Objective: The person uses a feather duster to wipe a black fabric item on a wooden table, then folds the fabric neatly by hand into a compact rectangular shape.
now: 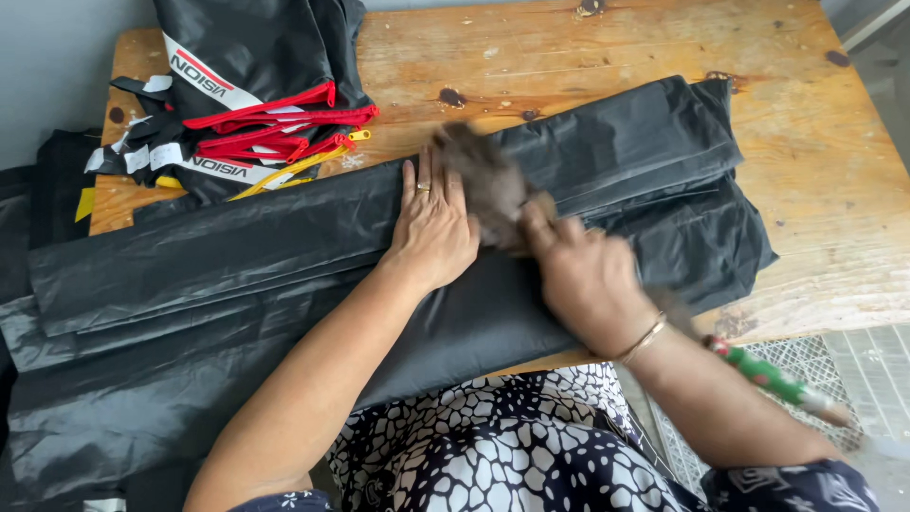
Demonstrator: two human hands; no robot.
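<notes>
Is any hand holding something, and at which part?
The left hand lies flat on the folded black fabric. The right hand grips a blurred dark thing at its lower end.

two hands (436, 228) (583, 275), one long folded black fabric (284, 237) (glossy), one bag pile (251, 90); one table (806, 123)
</notes>
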